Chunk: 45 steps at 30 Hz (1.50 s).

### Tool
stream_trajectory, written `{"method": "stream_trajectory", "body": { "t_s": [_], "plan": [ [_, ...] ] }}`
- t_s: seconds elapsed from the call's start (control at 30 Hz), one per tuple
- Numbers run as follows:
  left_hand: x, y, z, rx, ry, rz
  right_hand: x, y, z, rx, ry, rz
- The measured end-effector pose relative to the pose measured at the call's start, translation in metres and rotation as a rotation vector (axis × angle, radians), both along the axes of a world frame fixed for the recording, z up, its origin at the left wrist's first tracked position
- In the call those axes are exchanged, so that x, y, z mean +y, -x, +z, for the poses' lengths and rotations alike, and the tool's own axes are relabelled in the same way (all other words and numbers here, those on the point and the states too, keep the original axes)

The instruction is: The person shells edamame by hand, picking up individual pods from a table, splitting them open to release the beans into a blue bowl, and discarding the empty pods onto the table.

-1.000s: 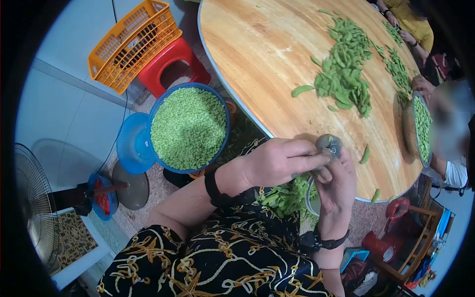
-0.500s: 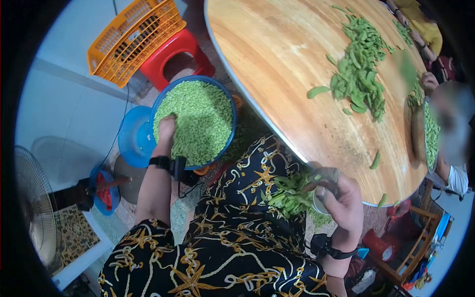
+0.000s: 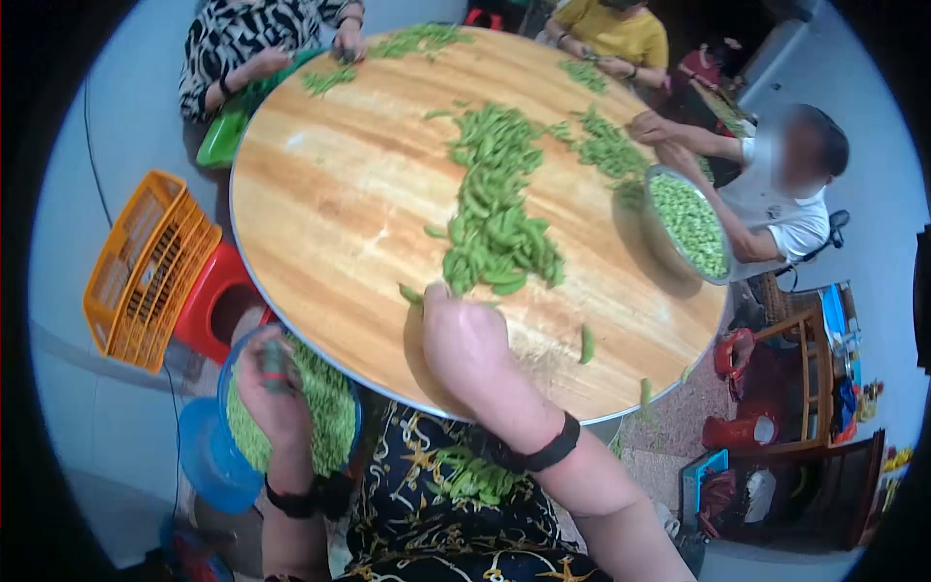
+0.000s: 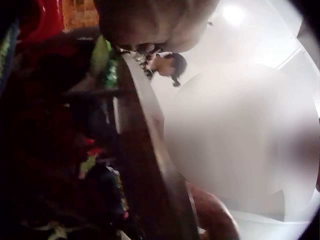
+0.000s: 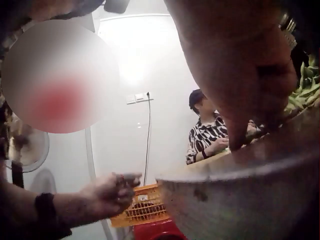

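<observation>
My left hand (image 3: 267, 398) is raised over a blue basin (image 3: 357, 427) of shelled green beans (image 3: 325, 398). A dark green, blurred thing (image 3: 278, 367) shows at its fingers; I cannot tell whether they grip it. The left wrist view shows this hand (image 4: 155, 22) dark at the top. My right hand (image 3: 465, 344) reaches over the round wooden table and pinches a green bean pod (image 3: 409, 293), whose end sticks out left of the fingertips. Beside it lies a long heap of pods (image 3: 499, 213). The right wrist view has this hand (image 5: 240, 70) above the table rim.
More pods (image 3: 475, 475) lie below the table edge (image 3: 320, 354). At the right, a person in white sits by a bowl of shelled beans (image 3: 690, 225). Two others sit across the table. An orange crate (image 3: 145, 272) on a red stool (image 3: 218, 301) stands left.
My left hand has lifted out of the beans in the basin. The right hand has moved from below the table edge onto the table, to the pod. The head view has swung right and upward.
</observation>
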State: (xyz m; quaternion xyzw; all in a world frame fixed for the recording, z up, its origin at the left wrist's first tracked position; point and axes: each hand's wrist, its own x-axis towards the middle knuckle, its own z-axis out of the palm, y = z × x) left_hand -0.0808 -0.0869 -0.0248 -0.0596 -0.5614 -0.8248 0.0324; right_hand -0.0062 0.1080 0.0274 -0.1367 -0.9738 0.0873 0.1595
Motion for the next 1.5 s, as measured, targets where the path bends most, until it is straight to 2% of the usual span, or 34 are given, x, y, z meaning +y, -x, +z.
{"method": "stream_trajectory", "body": {
  "t_s": [0.03, 0.1, 0.13, 0.17, 0.2, 0.27, 0.3, 0.33, 0.4, 0.47, 0.53, 0.67, 0.73, 0.8, 0.93, 1.0, 1.03, 1.1, 1.17, 1.23, 1.27, 1.3, 1.33, 1.4, 1.5],
  "plan": [
    [0.011, -0.012, 0.007, 0.041, 0.001, -0.142, 0.005, -0.004, -0.001, 0.018, 0.051, -0.012],
    [0.037, -0.035, 0.035, -0.029, 0.148, -0.375, 0.012, -0.017, 0.003, 0.047, 0.1, -0.028],
    [0.047, -0.042, 0.046, -0.11, 0.134, -0.484, 0.017, -0.026, 0.007, 0.099, 0.232, 0.009],
    [0.058, -0.047, 0.051, -0.245, 0.016, -0.574, 0.02, -0.035, 0.011, 0.145, 0.365, 0.051],
    [0.066, -0.05, 0.055, -0.412, -0.181, -0.672, 0.02, -0.044, 0.014, 0.149, 0.362, 0.052],
    [0.076, -0.054, 0.051, -0.455, -0.276, -0.845, 0.018, -0.063, 0.018, 0.198, 0.721, 0.169],
    [0.081, -0.055, 0.047, -0.459, -0.268, -0.843, 0.018, -0.073, 0.021, 0.099, 0.845, 0.151],
    [0.085, -0.057, 0.04, -0.417, -0.231, -0.846, 0.019, -0.077, 0.018, 0.097, 0.857, 0.15],
    [0.088, -0.066, 0.04, -0.406, -0.175, -0.833, 0.015, -0.086, 0.008, 0.222, 0.982, 0.189],
    [0.094, -0.075, 0.047, -0.386, -0.177, -0.78, 0.014, -0.095, 0.022, 0.033, 1.434, 0.107],
    [0.095, -0.076, 0.045, -0.341, -0.176, -0.819, 0.018, -0.1, 0.021, 0.019, 1.633, 0.18],
    [0.097, -0.08, 0.046, -0.371, -0.187, -0.833, 0.027, -0.11, 0.013, -0.016, 1.734, 0.236],
    [0.102, -0.081, 0.04, -0.33, -0.142, -0.793, 0.028, -0.112, 0.014, 0.029, 1.891, 0.152],
    [0.105, -0.083, 0.038, -0.241, 0.002, -0.763, 0.029, -0.112, 0.012, 0.035, 1.867, 0.145],
    [0.109, -0.089, 0.031, -0.1, 0.101, -0.73, 0.032, -0.116, 0.004, 0.064, 1.89, 0.137],
    [0.109, -0.091, 0.033, -0.251, -0.064, -0.909, 0.033, -0.12, 0.005, 0.052, 1.902, 0.13],
    [0.11, -0.089, 0.033, -0.253, -0.061, -0.909, 0.033, -0.121, 0.007, 0.043, 1.91, 0.126],
    [0.114, -0.085, 0.034, -0.382, -0.321, -1.084, 0.035, -0.123, 0.01, 0.034, 1.958, 0.11],
    [0.117, -0.084, 0.041, -0.414, -0.303, -1.072, 0.037, -0.124, 0.009, 0.025, 2.0, 0.095],
    [0.121, -0.088, 0.042, -0.444, -0.288, -1.06, 0.039, -0.122, 0.0, 0.065, 1.735, 0.124],
    [0.125, -0.094, 0.041, -0.306, -0.059, -0.926, 0.038, -0.121, -0.002, 0.069, 1.727, 0.128],
    [0.129, -0.099, 0.041, -0.163, 0.157, -0.781, 0.036, -0.12, -0.004, 0.133, 1.331, 0.068],
    [0.131, -0.099, 0.043, -0.142, 0.143, -0.783, 0.036, -0.118, -0.002, 0.196, 0.925, 0.01],
    [0.133, -0.096, 0.048, -0.052, 0.383, -0.694, 0.041, -0.116, 0.004, 0.185, 0.83, -0.025],
    [0.139, -0.091, 0.027, -0.069, 0.237, -0.721, 0.051, -0.111, -0.004, 0.214, 0.932, -0.073]
  ]
}}
